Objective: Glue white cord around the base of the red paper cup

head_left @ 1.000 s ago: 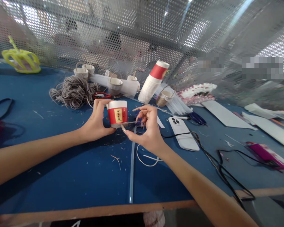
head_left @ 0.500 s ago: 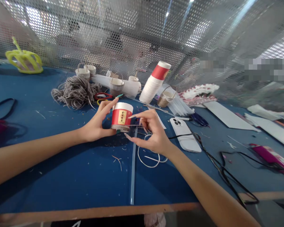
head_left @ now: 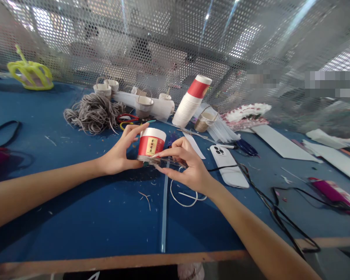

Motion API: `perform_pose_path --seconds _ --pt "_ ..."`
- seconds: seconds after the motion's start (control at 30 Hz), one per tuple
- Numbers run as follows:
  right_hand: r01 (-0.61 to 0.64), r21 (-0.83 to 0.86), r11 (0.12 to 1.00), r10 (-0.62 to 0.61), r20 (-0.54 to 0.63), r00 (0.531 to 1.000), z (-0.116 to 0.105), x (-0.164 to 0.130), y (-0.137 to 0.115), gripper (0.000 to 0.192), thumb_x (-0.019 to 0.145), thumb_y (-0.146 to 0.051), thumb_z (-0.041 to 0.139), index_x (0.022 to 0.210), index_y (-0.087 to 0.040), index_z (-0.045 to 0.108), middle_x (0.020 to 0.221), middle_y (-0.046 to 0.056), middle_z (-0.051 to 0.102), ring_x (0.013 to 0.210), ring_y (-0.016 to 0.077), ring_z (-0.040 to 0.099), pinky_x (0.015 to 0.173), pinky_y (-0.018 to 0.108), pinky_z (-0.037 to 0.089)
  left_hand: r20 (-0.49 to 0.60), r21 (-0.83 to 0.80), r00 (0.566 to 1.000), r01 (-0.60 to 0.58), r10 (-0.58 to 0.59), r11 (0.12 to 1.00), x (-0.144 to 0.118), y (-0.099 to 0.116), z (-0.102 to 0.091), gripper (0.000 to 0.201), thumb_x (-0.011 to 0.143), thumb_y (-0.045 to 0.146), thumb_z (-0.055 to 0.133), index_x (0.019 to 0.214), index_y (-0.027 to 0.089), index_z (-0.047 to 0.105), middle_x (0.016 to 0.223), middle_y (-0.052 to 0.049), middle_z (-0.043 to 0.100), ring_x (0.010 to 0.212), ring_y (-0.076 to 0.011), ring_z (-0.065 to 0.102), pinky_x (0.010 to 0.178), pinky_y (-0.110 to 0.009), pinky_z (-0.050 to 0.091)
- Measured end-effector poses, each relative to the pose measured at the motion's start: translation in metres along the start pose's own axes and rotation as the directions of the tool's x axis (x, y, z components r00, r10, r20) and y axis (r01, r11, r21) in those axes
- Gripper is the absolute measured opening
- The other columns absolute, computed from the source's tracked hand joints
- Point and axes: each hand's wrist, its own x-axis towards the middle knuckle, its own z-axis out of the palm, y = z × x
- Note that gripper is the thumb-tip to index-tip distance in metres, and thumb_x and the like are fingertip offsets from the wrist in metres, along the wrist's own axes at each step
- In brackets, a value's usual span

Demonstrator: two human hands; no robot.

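Note:
My left hand grips a red and white paper cup with a yellow label, forefinger at its top edge and thumb at its bottom. Grey-brown cord is wound round the cup's lower edge. My right hand is closed at the cup's lower right, thumb and forefinger pinching the cord against that edge. The cord's run behind my right fingers is mostly hidden. Below that hand, a thin white cord lies looped on the blue table.
Behind my hands are a heap of grey cord, red-handled scissors, a stack of paper cups and small cord-covered baskets. A clear glue stick lies in front. A white phone and black cable lie right.
My right thumb and forefinger have closed in on the cup's lower edge; before, the forefinger was higher and apart from the thumb. The cup has tilted slightly.

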Motion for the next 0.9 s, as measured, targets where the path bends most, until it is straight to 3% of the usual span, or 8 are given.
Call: perform_pose_path --seconds 0.17,0.4,0.9 --pt "-0.033 0.018 0.999 0.033 -0.031 0.999 0.0013 0.0002 -0.0033 0.042 0.081 -0.013 0.070 0.116 -0.035 0.060 0.087 -0.003 0.038 0.066 0.0110 0.040 0.058 0.027 0.042 0.018 -0.036 1.000 -0.019 0.020 0.999 0.0002 -0.0002 0.0002 0.093 0.066 0.020 0.079 0.147 0.038 0.035 0.135 -0.006 0.031 0.140 -0.0380 0.030 0.120 -0.067 0.024" --pt "-0.038 0.017 0.999 0.039 -0.024 0.999 0.0019 -0.0008 -0.0036 0.034 0.082 -0.015 0.070 0.109 -0.035 0.063 0.087 -0.003 0.038 0.066 0.0106 0.040 0.056 0.026 0.039 0.004 -0.043 1.000 -0.009 0.010 0.999 0.0004 0.0002 0.0003 0.092 0.066 0.020 0.080 0.146 0.037 0.037 0.135 -0.006 0.032 0.140 -0.0378 0.031 0.121 -0.066 0.023" --pt "0.061 0.013 0.998 -0.060 -0.087 0.994 0.0042 0.0005 -0.0034 0.030 0.083 -0.019 0.072 0.106 -0.034 0.061 0.086 -0.002 0.040 0.073 0.0136 0.044 0.056 0.027 0.042 0.042 -0.115 0.999 -0.003 0.008 0.993 -0.0005 0.0037 0.0011 0.091 0.065 0.017 0.083 0.144 0.036 0.041 0.136 -0.007 0.036 0.137 -0.0352 0.039 0.118 -0.060 0.035"
